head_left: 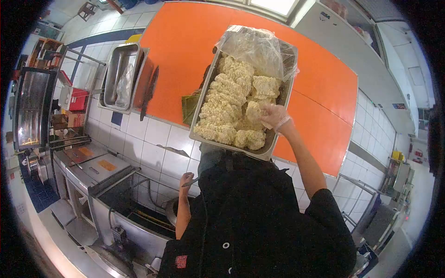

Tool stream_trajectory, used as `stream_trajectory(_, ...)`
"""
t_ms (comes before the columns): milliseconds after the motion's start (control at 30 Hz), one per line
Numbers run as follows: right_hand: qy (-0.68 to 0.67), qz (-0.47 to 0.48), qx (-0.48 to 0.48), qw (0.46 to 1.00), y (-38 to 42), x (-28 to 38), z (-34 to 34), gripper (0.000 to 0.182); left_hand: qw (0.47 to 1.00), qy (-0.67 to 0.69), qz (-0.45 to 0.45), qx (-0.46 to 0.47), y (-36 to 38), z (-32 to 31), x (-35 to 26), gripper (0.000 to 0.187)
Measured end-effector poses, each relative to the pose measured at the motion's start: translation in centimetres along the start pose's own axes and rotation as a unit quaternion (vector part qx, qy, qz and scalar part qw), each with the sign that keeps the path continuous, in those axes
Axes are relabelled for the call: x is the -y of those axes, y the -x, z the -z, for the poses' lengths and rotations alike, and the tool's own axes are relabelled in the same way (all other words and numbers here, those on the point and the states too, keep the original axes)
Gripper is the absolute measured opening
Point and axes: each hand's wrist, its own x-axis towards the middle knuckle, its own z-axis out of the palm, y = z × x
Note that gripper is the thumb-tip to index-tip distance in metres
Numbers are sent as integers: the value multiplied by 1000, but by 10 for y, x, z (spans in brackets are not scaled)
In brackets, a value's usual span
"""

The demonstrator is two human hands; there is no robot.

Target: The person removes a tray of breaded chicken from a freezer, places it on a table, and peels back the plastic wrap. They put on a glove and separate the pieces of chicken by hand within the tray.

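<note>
bright, even daylight | source: window [273, 5] above the orange counter [181, 46] | glare on that window | heavy fisheye bend, black vignette corners | focus fairly sharp

Empty steel pan [121, 76]: sitting on the orange surface [185, 41].
Knife [149, 92]: lying beside it.
Red box [78, 99]: resting on the shelf [65, 92] at left.

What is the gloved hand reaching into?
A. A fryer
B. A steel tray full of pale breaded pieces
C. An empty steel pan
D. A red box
B: the gloved right hand rests on the pale breaded pieces piled in the steel tray on the orange counter.
</note>
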Motion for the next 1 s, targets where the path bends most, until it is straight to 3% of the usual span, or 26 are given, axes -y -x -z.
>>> stream_trajectory(200,-161,10,-49,986,-12,20,51,45,998,53,-20,21,-9,-7,17,40)
stream_trajectory(300,-160,35,-26,986,-42,-6,64,34,1000,18,9,2,7,-9,-8,38)
stream_trajectory(333,-195,-17,11,981,-33,22,78,44,1000,22,4,3,5,-10,-5,38)
stream_trajectory(400,58,60,-67,994,-30,30,76,51,1000,30,-5,7,-9,-8,12,37)
stream_trajectory(433,186,99,-105,972,-31,31,77,54,998,54,-18,16,-20,-6,22,37)
stream_trajectory(500,251,81,-155,952,-37,15,60,58,994,104,-36,29,-31,1,45,37)
stream_trajectory(533,266,99,-180,942,-28,21,52,57,999,35,-5,-8,-15,-3,21,37)
stream_trajectory(567,280,118,-205,930,-17,27,44,56,998,55,-15,-3,3,-5,4,37)
stream_trajectory(633,107,121,-67,985,8,49,35,57,995,92,-40,7,25,-3,-14,36)
stream_trajectory(667,143,168,5,975,13,38,17,56,997,68,-21,2,-6,0,31,35)
stream_trajectory(700,179,212,76,958,16,26,2,56,998,39,-46,0,-3,1,35,35)
stream_trajectory(767,196,102,218,951,21,36,-7,57,995,-20,-98,2,3,-4,29,35)
stream_trajectory(800,203,48,286,935,20,40,-9,57,997,-4,-76,12,4,-6,25,35)
stream_trajectory(900,100,65,232,965,20,27,-9,59,999,21,-21,26,17,-3,7,36)
stream_trajectory(1000,-18,53,264,963,12,13,-8,57,1000,6,-10,12,3,-2,1,37)
